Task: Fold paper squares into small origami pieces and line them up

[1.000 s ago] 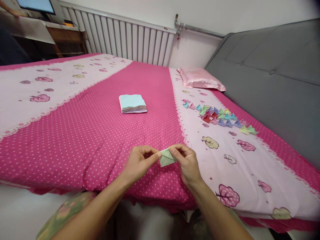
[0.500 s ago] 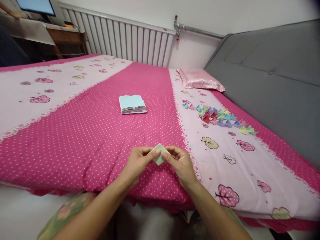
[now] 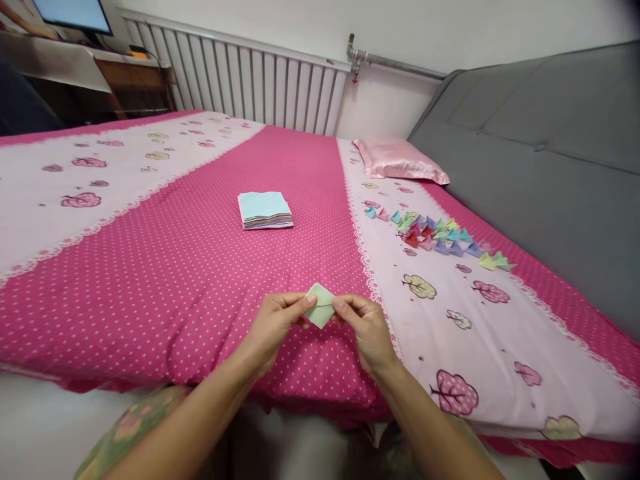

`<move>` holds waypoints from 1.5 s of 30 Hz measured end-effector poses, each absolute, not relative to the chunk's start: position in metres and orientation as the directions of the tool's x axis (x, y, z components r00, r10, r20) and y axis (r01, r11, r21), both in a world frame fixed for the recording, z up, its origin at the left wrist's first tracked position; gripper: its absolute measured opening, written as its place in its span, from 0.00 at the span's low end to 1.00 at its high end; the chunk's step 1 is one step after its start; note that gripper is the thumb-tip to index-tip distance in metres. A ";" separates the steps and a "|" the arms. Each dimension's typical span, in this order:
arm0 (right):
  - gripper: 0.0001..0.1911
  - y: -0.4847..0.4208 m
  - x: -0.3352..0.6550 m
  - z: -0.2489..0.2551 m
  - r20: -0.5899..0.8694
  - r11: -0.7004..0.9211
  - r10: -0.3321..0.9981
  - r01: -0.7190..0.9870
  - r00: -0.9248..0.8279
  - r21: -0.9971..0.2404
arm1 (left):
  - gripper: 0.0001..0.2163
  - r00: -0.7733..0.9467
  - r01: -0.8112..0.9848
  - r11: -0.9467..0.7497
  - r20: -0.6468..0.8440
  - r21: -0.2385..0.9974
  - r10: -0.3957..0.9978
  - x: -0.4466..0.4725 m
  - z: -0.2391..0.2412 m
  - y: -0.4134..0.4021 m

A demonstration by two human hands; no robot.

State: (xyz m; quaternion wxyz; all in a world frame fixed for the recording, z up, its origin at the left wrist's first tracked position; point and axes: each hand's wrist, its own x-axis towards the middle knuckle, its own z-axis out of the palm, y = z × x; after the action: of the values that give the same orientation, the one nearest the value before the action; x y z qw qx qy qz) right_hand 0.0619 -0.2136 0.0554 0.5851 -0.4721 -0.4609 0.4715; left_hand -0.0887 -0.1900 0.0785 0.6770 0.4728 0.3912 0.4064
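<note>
A small pale green folded paper (image 3: 320,308) is held above the near edge of the bed, its corners pointing up and down and a crease line across its middle. My left hand (image 3: 280,321) pinches its left corner between thumb and fingers. At the right corner, my right hand (image 3: 364,325) grips it the same way. Beyond my hands lies a stack of coloured paper sheets (image 3: 266,205), light blue on top. To the right, several small folded paper boats (image 3: 440,233) in many colours sit in a cluster.
The bed has a pink dotted and white patterned cover (image 3: 220,267). A pink pillow (image 3: 400,160) rests by the grey headboard (image 3: 540,127). Behind stands a white radiator (image 3: 240,73). At the far left, another person's arm (image 3: 25,25) is near a monitor (image 3: 75,15) on a desk.
My thumbs have moved apart from the paper's middle to its side corners, uncovering the crease. The paper has tilted slightly; the stack and boats have stayed put.
</note>
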 end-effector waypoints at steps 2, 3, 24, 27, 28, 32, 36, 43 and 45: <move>0.07 -0.214 0.061 0.056 0.098 0.115 0.986 -0.121 0.134 -0.986 | 0.09 0.357 -0.180 0.217 -0.142 0.959 0.923 -0.088 0.078 -0.190; 0.06 -0.214 0.060 0.057 0.096 0.113 0.987 -0.135 0.130 -0.984 | 0.10 0.356 -0.182 0.216 -0.140 0.959 0.924 -0.088 0.078 -0.191; 0.05 -0.223 0.064 0.057 0.809 0.472 0.586 0.834 -0.053 -0.287 | 0.15 0.479 -0.312 0.477 -0.298 0.822 0.826 -0.078 0.076 -0.200; 0.05 -0.224 0.061 0.057 0.799 0.474 0.583 0.860 -0.146 -0.189 | 0.12 0.510 -0.366 0.423 -0.202 0.829 0.836 -0.077 0.077 -0.201; 0.05 -0.224 0.060 0.058 0.798 0.488 0.579 0.855 -0.168 -0.175 | 0.11 0.514 -0.363 0.413 -0.190 0.835 0.836 -0.077 0.077 -0.201; 0.10 -0.223 0.059 0.058 0.781 0.547 0.591 0.812 -0.203 -0.203 | 0.10 0.491 -0.342 0.452 -0.253 0.824 0.834 -0.079 0.072 -0.197; 0.14 -0.219 0.064 0.060 0.729 0.583 0.662 0.732 -0.175 -0.353 | 0.10 0.430 -0.325 0.445 -0.289 0.835 0.855 -0.085 0.068 -0.191; 0.12 -0.215 0.070 0.065 0.593 0.575 0.786 0.559 -0.175 -0.597 | 0.11 0.468 -0.230 0.459 -0.316 0.858 0.825 -0.095 0.073 -0.188; 0.14 -0.215 0.071 0.064 0.573 0.559 0.804 0.532 -0.159 -0.637 | 0.11 0.483 -0.217 0.452 -0.307 0.865 0.820 -0.095 0.073 -0.189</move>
State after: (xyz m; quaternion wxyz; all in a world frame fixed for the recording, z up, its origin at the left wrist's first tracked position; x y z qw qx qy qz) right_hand 0.0706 -0.2147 0.0637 0.4698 -0.4468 -0.7474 0.1451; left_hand -0.0951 -0.1888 0.0732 0.7635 0.3983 0.3784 0.3395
